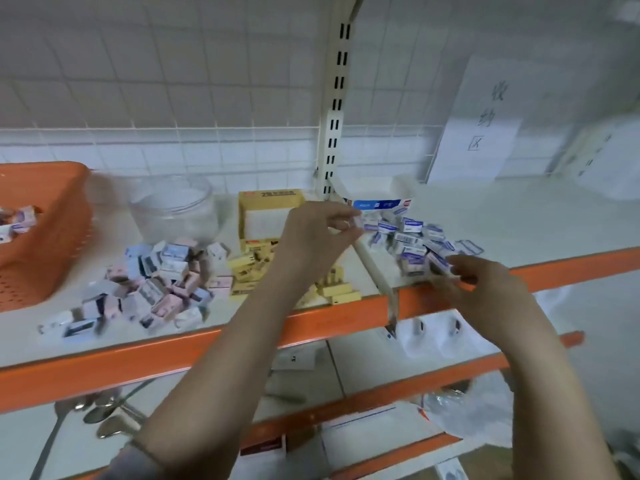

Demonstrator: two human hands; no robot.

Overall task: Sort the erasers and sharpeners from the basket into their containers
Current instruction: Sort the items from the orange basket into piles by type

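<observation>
An orange basket stands at the left of the shelf with a few small boxed items inside. My left hand pinches a small white-and-blue eraser at the near edge of a blue-and-white eraser pile. My right hand grips another blue-and-white eraser at the pile's front. A blue-and-white open box stands behind this pile. A yellow open box has yellow erasers in front of it. A clear jar stands behind a pink and blue heap.
The shelf has an orange front edge and a white slotted upright with a diagonal brace crossing between the piles. A paper sign hangs on the wire grid at the right. Spoons and packets lie on lower shelves.
</observation>
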